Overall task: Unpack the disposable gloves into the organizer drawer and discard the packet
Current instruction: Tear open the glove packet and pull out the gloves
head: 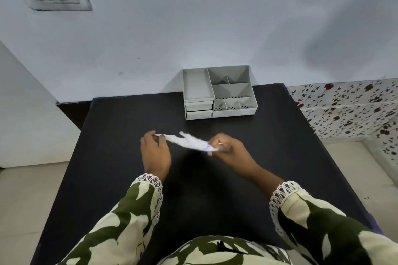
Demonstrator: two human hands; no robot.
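Nearest the camera, two patterned sleeves with lace cuffs reach forward over the black worktop (112,157). Both hands hold the white glove packet (189,141) in the air just above the worktop, stretched between them: the left hand (155,153) has its grip pinched together on the packet's left tip, and the right hand (231,151) is clamped on the other end, where a bit of blue print shows. The packet's long axis runs left to right, dipping slightly toward the right hand; motion blur hides whether it is torn open yet, and no loose gloves can be made out. By the look of it, the step in hand is pulling the packet open. Further off, straight ahead and well apart from the hands, the grey desk organizer (232,90) stands at the worktop's far edge against the wall. Its two small drawers (199,109) sit stacked at its left front and both look shut, so one will probably need pulling out first; the left hand lies a little nearer to them. Nothing lies on the worktop between the hands and the organizer. A bin for the packet is not in view.
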